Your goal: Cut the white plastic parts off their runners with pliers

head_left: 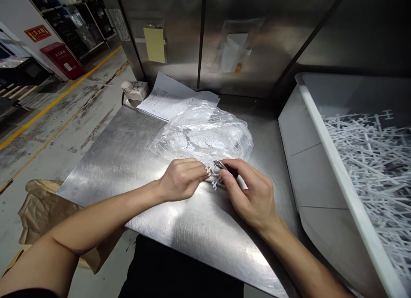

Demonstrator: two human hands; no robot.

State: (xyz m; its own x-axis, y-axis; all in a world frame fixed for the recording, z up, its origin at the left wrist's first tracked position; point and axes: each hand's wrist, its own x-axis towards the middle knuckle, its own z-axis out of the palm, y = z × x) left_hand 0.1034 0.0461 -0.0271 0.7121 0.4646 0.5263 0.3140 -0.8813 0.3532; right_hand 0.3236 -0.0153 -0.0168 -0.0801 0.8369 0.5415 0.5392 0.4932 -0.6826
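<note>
My left hand [184, 178] is closed, its thumb and fingertips pinching a small white plastic sprue [210, 170] with branching ends. Facing it, my right hand [253, 193] grips a small pair of nippers [220, 165], whose metal tip is right beside the sprue. Whether the blades touch the plastic, I cannot tell. Both hands are over the steel table [154, 219]. Just beyond them lies a clear plastic bag [205, 133] with small white bits inside.
On the right stands a large pale bin [324, 156] holding many white sprues [369, 161]. Printed papers [167, 96] lie behind the bag, near a power socket [138, 90]. A metal panel [183, 37] rises at the back. Brown paper [48, 212] is below the table's left edge.
</note>
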